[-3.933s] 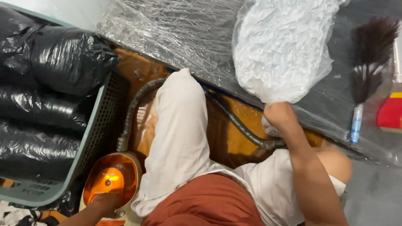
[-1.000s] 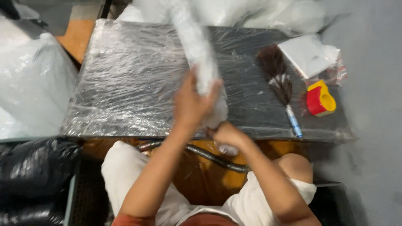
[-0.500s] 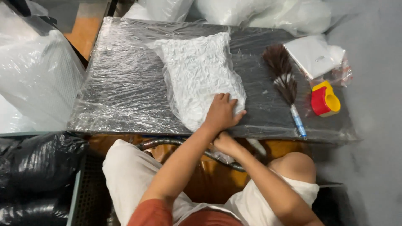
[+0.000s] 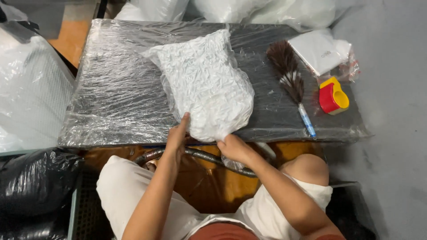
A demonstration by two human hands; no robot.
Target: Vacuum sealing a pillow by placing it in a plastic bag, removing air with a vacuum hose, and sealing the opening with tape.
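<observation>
Both hands, left hand (image 4: pixel 178 133) and right hand (image 4: pixel 233 148), grip the clear bag of white pieces (image 4: pixel 204 84) on the wrapped table (image 4: pixel 111 89).

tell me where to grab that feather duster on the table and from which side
Take the feather duster by its thin blue-and-white handle, the end nearest the table's front edge. It lies flat with the dark plume pointing away, so coming from the front and slightly right looks best, on the right hand side. The red and yellow tape dispenser sits just right of the handle, so keep the grip narrow.
</observation>
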